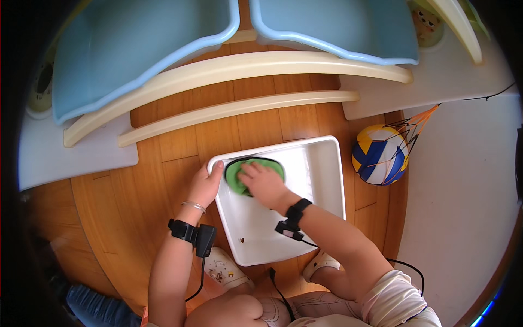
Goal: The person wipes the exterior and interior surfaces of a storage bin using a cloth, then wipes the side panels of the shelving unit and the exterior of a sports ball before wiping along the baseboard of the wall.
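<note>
A white plastic bin (261,229) lies on the wood floor in front of me, its open side facing up. My left hand (207,182) grips its far left corner, thumb over the rim. Inside, by that same corner, a green cloth with a dark edging (233,173) lies bunched on the bottom. My right hand (261,182) presses down on the cloth with curled fingers, covering part of it. A small brown speck (242,240) sits on the bin's bottom near the close left corner.
Beyond the bin stands a storage rack with cream crossbars (245,107) and two blue bins (143,45) (335,28). A netted volleyball (380,155) rests to the right against a white wall (457,196). My feet in clogs (224,269) flank the bin's near side.
</note>
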